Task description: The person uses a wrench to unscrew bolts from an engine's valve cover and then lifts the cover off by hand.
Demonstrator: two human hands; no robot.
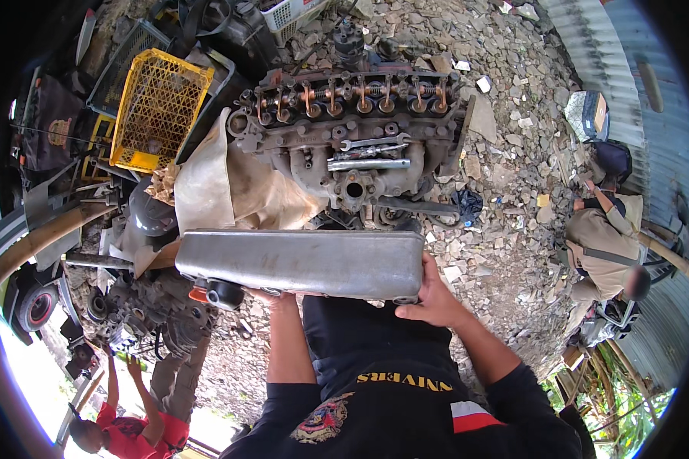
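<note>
Both hands grip a long grey metal engine cover [302, 262], held level in front of the person's chest: the left hand [272, 297] supports it from beneath, the right hand [430, 294] clamps its right end. Just beyond it an engine cylinder head [352, 130] rests on gravel [505, 191], wrenches [371, 145] lying on it, a yellow crate [157, 111] to its left.

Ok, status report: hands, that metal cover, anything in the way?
Both hands gripping: left hand under, right hand at end. Valve cover held level, off engine head. Wrenches lying on engine.
</note>
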